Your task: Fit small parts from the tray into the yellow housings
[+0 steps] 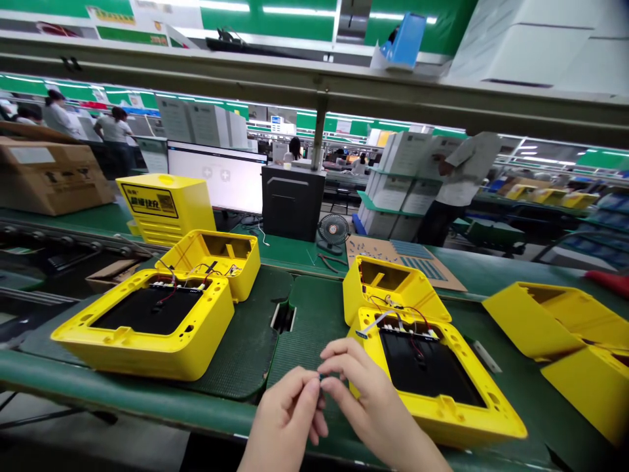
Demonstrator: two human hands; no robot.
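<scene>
Moulded plastic housing (435, 412), open box form: bright yellow throughout. Rectangular inset panel (427, 367): matte black. Thin insulated wires (407, 311): red and black. Rubber bench mat (314, 347): dark green, fine dotted texture. Bench front edge (98, 387): glossy mid-green. Cardboard sheet (445, 282): tan, with blue grid-patterned strips. Small part (321, 378): dark.

The left hand (284, 408) and right hand (372, 405) are bare, with slim, tapering fingers (344, 351) and short nails; the right forearm (413, 449), also uncovered, runs off the lower edge of the view.
</scene>
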